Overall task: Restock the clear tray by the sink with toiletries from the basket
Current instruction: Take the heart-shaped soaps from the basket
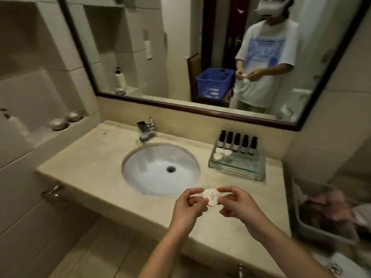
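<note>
- L hand (188,204) & R hand (235,203) are both raised in front of the body, over the front edge of the counter (90,163), just below the sink (160,169).
- Between them is one small round white packet (211,197), flat face toward the camera. It has tiny print, too small to read.
- L hand: thumb & forefinger pinch the packet's left edge, other fingers curled loosely beneath.
- R hand: thumb & forefinger pinch the right edge, remaining fingers tucked in toward the palm.
- So both grips are closed on the same packet, which is held in the air, clear of the counter.
- The clear tray (248,164) sits on the counter at the back right, to the right of the sink & near the wall, well apart from the hands.
- In the tray, five dark-capped bottles (237,144) stand upright in a row along the back.
- Approx. three spare packets (220,153), white & round, lie at the tray's left end, just in front of the bottles.
- The blue basket (214,83) shows only in the mirror (180,47), reflected left of the person. Its contents are hard to make out.
- A chrome tap (146,130) stands behind the sink.
- On the ledge at far left are two metal dishes (66,121) & a white pump bottle (15,122).
- A grey bin (305,223) at the right, beside the counter, holds crumpled cloth.
</note>
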